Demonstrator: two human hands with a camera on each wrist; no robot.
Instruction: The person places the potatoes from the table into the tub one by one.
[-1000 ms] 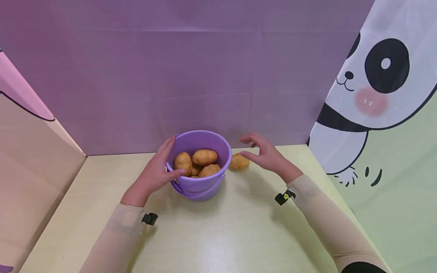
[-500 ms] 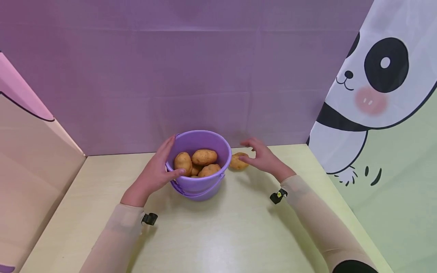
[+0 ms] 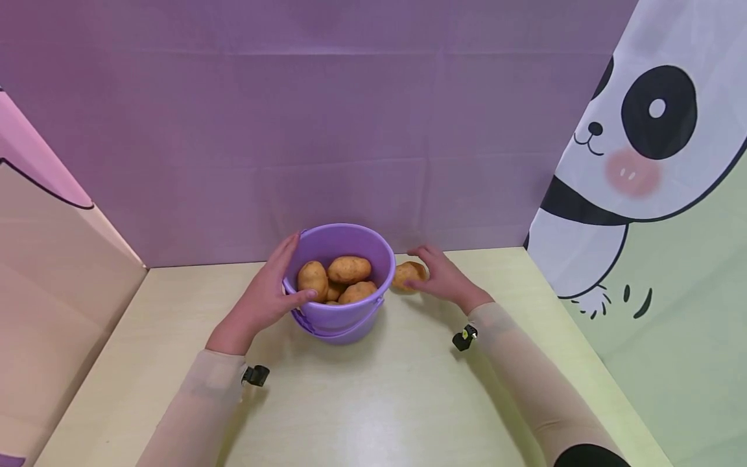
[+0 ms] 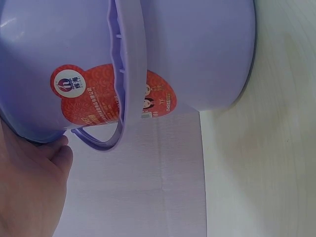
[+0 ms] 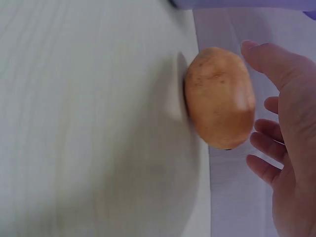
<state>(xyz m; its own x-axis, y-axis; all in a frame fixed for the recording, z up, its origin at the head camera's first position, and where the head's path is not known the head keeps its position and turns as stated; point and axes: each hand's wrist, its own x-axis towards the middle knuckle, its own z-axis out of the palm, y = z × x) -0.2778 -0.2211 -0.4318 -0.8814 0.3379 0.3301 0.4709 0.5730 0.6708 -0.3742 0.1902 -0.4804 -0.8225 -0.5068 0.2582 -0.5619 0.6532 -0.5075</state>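
A purple bucket (image 3: 329, 316) stands upright on the table with several potatoes (image 3: 349, 269) inside. My left hand (image 3: 258, 303) holds its left rim, thumb over the inner edge and fingers along the outside. In the left wrist view, the bucket's wall (image 4: 197, 54) carries a red label (image 4: 94, 96), and its handle (image 4: 133, 64) hangs down. One more potato (image 3: 401, 277) lies on the table just right of the bucket. Over it hovers my right hand (image 3: 446, 280), fingers spread and bent; in the right wrist view a gap shows between the hand (image 5: 298, 138) and this potato (image 5: 219, 98).
Behind the bucket, a purple cloth wall (image 3: 350, 130) meets the back edge of the pale wooden table (image 3: 362, 402). A panel with a printed panda (image 3: 636, 143) borders the right side, and a pinkish panel (image 3: 52, 292) borders the left.
My right hand has come down and leftward, closer to the loose potato. The left hand and the bucket have stayed in place.
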